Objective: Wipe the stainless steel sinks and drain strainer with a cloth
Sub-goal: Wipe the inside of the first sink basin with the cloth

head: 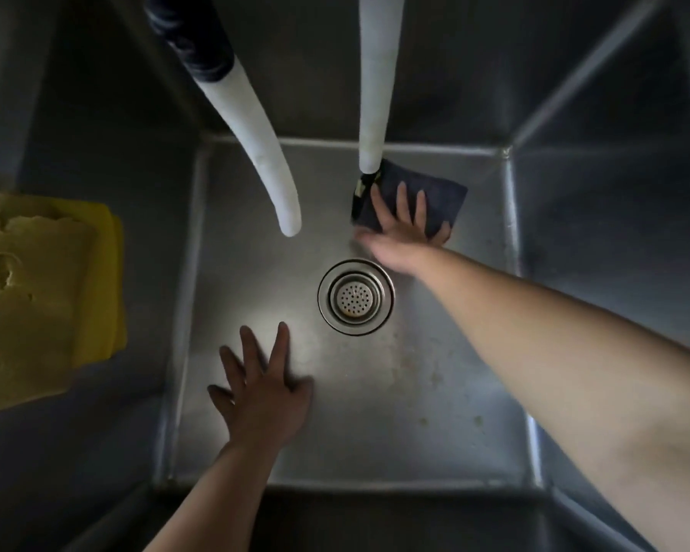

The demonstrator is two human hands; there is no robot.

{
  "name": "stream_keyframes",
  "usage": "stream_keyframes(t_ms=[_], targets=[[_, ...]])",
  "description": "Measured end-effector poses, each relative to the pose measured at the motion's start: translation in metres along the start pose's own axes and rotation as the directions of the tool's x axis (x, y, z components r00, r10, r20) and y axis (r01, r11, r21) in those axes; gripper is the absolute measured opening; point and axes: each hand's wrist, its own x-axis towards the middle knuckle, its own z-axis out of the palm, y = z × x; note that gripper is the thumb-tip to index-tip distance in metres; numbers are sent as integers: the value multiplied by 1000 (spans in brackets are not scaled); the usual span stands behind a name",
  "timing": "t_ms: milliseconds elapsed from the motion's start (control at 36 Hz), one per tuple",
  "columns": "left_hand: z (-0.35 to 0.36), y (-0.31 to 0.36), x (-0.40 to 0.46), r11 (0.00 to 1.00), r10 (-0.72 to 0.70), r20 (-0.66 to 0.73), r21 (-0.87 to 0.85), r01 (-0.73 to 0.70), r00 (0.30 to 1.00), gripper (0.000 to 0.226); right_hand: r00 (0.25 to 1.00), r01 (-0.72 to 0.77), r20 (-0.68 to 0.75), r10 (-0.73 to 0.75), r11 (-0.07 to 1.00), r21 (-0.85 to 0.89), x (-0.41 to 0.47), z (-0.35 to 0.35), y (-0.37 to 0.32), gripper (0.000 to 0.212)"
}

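The dark cloth [423,199] lies flat on the floor of the steel sink [375,412], at the far side beyond the drain strainer [355,297]. The right hand [401,233] presses it down with fingers [403,201] straight and spread, fingertips pointing toward the back wall; the thumb side is blurred. Just left of those fingertips, 1 white hose [377,85] hangs down, its tip overlapping the cloth's near-left corner in this view. A 2nd white hose [255,149], with a dark wrap at its top, curves down further left, ending above the sink floor well apart from the cloth. The strainer sits between both hands, below the right palm. The left hand [261,392] hovers or rests on the floor, fingers splayed; contact is unclear. Far left of its fingers, a yellow sponge [36,292] overhangs the side wall.
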Motion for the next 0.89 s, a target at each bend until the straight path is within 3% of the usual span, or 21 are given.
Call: stream_keyframes(t_ms=[167, 417, 556, 778, 889], targets=[[-2, 1, -1, 1000, -1, 0, 15, 1, 1000, 95, 979, 204, 15, -204, 964, -170, -62, 52, 7, 75], [2, 4, -6, 996, 5, -93, 90, 3, 996, 94, 981, 189, 0, -193, 964, -185, -81, 83, 10, 65], [8, 1, -1, 997, 10, -107, 78, -2, 994, 92, 976, 203, -40, -215, 960, -193, -38, 44, 26, 65], [14, -4, 2, 998, -5, -105, 63, 12, 994, 91, 997, 79, -5, -83, 962, -260, 46, -63, 90, 65], [15, -5, 2, 998, -4, -112, 68, 11, 994, 89, 995, 90, 0, -95, 943, -319, 54, -73, 106, 65]])
